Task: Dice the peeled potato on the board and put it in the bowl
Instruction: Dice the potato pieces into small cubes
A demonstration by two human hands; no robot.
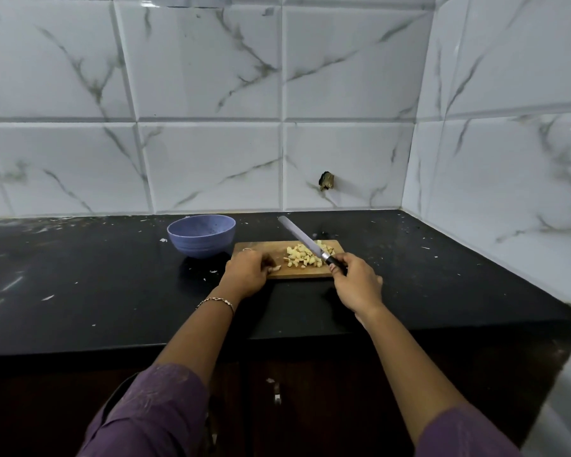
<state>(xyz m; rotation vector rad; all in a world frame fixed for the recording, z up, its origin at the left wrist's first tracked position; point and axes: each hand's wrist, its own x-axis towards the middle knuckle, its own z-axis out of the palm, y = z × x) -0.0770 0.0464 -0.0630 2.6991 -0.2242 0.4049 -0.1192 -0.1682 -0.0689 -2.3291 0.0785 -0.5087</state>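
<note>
A pile of pale yellow diced potato [305,257] lies on the small wooden cutting board [264,247] on the black counter. My right hand [353,280] grips the dark handle of a long knife [302,237], whose blade slants up and to the left above the dice. My left hand [249,270] rests at the board's left end with curled fingers and pinches a small potato piece [275,268]. The blue bowl [201,235] stands just left of the board; no potato shows inside it from here.
Black counter [96,285] speckled with white flecks, front edge near my arms. Marble-look tiled walls rise behind and at the right, meeting in a corner. A dark hole [326,181] marks the back wall above the board.
</note>
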